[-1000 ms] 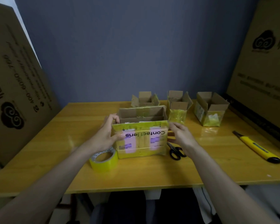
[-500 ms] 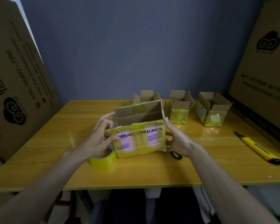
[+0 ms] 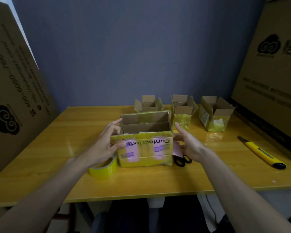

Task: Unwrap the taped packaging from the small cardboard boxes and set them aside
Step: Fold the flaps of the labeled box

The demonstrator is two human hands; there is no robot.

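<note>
- "Contact lens" box [image 3: 145,145] sits centre of the table [image 3: 57,148], top open, cardboard divider visible inside, near face wrapped in yellow tape with the print upside down to the camera.
- Left hand [image 3: 106,145] grips the box at its 9 o'clock corner: thumb on the near face, fingers curled round the left wall and the top edge.
- Right hand [image 3: 188,143] at the box's 3 o'clock, fingers straight and pointing up, palm facing the right wall. Close to it; can't tell if it touches. Not gripping anything.
- Yellow tape roll [image 3: 103,167] at the box's 8 o'clock, just beside it, lying flat, partly under the left wrist.
- Scissors [image 3: 181,160] with black handles at the box's 4 o'clock, mostly hidden under the right hand.
- Three small open boxes in a row toward 12 to 2 o'clock at the table's far edge: left small box [image 3: 149,105] behind the main box, middle small box [image 3: 183,113], right small box [image 3: 214,115]. All flaps up, yellow tape on the middle and right ones.
- Yellow utility knife [image 3: 262,153] at 3 o'clock, well apart from the box, near the table's right edge.
- Large cardboard cartons lean at both sides: left carton [image 3: 12,91], right carton [image 3: 272,73].
</note>
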